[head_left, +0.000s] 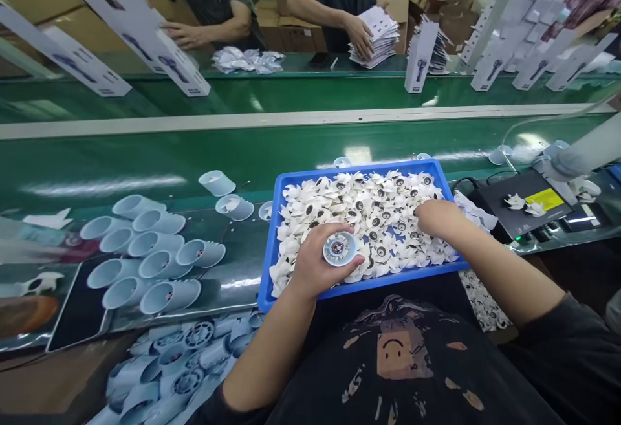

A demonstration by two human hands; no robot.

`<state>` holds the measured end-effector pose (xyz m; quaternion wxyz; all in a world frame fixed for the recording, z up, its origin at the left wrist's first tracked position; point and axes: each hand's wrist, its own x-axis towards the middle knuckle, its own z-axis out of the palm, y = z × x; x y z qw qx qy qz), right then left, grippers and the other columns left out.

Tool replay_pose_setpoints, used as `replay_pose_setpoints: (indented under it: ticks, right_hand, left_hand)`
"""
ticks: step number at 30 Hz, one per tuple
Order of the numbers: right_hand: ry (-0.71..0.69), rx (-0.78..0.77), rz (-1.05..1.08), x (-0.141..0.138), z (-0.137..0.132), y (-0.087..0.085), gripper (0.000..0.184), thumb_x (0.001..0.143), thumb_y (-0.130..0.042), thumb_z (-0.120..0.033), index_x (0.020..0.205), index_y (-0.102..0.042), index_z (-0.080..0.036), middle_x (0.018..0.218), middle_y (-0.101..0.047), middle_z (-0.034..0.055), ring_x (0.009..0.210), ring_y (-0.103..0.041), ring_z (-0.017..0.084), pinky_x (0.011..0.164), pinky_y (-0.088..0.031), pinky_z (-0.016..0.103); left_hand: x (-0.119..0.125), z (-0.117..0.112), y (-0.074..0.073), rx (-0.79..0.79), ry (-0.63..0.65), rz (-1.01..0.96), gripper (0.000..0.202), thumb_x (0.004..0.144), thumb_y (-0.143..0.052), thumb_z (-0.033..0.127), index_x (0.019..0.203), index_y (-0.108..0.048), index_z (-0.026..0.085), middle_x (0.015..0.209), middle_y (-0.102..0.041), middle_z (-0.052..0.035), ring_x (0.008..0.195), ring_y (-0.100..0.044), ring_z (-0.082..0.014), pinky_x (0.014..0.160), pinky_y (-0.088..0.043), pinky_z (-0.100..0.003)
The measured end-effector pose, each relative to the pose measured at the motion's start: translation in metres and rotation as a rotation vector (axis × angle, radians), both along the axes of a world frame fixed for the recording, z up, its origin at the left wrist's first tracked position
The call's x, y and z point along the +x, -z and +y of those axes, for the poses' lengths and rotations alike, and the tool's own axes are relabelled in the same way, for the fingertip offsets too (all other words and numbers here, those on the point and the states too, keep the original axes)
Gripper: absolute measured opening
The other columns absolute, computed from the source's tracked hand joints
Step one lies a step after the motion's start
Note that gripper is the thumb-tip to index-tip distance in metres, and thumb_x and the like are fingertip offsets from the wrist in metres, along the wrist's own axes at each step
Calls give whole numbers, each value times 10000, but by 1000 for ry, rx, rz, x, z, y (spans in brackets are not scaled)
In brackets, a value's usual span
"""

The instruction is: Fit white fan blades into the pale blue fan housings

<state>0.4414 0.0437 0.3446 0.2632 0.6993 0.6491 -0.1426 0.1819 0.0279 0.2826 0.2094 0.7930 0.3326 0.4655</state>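
My left hand (311, 262) is wrapped around a light-blue cylindrical housing (339, 248), its round end facing up with a small reddish centre inside. It hovers over the front left of a blue tray (402, 281). Heaped in that tray are many white fan impellers (334, 200), some with dark round hubs. My right hand (439, 218) reaches into the right side of the heap, fingers curled down among the impellers. The fingertips are partly hidden, so what they grip is unclear.
Light-blue housings (155, 244) stand grouped on the bench at left; more fill a box (53, 373) below. At right sits a black device (519, 202) with two impellers on it. Behind a green conveyor (97, 160), co-workers (359, 30) handle white cartons (421, 56).
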Motion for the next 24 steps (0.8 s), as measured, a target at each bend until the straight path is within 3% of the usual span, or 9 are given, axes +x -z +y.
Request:
replay_pose_setpoints:
  ticks: [5, 12, 16, 19, 22, 24]
  right_hand:
    - [-58, -145, -18, -8, 5, -15, 141, 995, -632, -242, 1057, -637, -115, 1052, -615, 67, 962, -614, 191, 867, -552, 370]
    - [-182, -118, -15, -14, -1, -7, 92, 981, -645, -212, 980, -646, -120, 984, -621, 54, 915, -617, 178, 851, -553, 358]
    - [-202, -3, 28, -14, -6, -2, 28, 957, -637, -132, 985, -639, -127, 1042, -606, 58, 981, -594, 194, 898, -531, 389]
    - [-201, 154, 130, -16, -13, -1, 115, 908, -580, -26, 989, -619, -98, 1063, -580, 99, 1014, -570, 248, 895, -509, 451]
    - [-238, 348, 381, -21, -24, -3, 154, 890, -497, -43, 1016, -574, -89, 1095, -542, 162, 1045, -533, 306, 901, -466, 497]
    - [-265, 434, 624, -26, -32, -1, 156, 907, -485, -148, 1057, -521, -125, 1079, -538, 146, 1011, -544, 276, 893, -473, 446]
  left_hand:
    - [1, -1, 0, -41, 12, -29, 409, 756, -771, 397, 1077, -588, 222, 983, -732, -65, 931, -699, -240, 849, -555, -375]
    - [4, -7, -6, -225, 19, -70, 462, 731, -777, 415, 1094, -569, 221, 1011, -714, -77, 952, -689, -249, 893, -547, -416]
    - [2, -15, -7, -288, 25, -74, 480, 737, -782, 417, 1118, -553, 234, 1049, -686, -73, 990, -669, -255, 915, -526, -431]
    - [-1, -23, -6, -333, 30, -95, 523, 723, -782, 410, 1140, -522, 232, 1084, -651, -83, 1013, -654, -260, 912, -524, -429]
    - [-3, -29, -8, -367, 65, -93, 561, 744, -743, 360, 1217, -473, 223, 1161, -614, -110, 1041, -643, -259, 910, -530, -423]
    - [-3, -31, -12, -362, 80, -59, 550, 762, -722, 321, 1240, -468, 222, 1174, -620, -112, 1048, -642, -257, 915, -529, -422]
